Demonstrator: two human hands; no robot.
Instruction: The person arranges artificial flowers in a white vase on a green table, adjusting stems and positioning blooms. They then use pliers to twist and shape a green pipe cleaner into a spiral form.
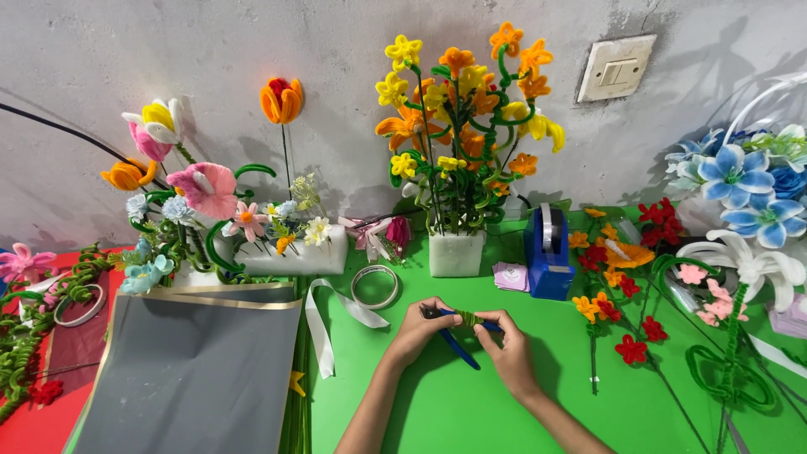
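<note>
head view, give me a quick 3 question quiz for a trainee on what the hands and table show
1. True or false: both hands grip the green pipe cleaner coil wound on a blue-handled tool.
2. What stands right of the white foam block: A) blue tape dispenser B) red cup C) glass jar?
3. What colour is the table under the hands?

Key:
1. True: left hand, right hand, green pipe cleaner coil, blue-handled tool.
2. A: white foam block, blue tape dispenser.
3. Green: table.

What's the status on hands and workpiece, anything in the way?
Both hands, left hand and right hand, pinch green pipe cleaner coiled on blue tool. Green table. Nothing in the way.
</note>
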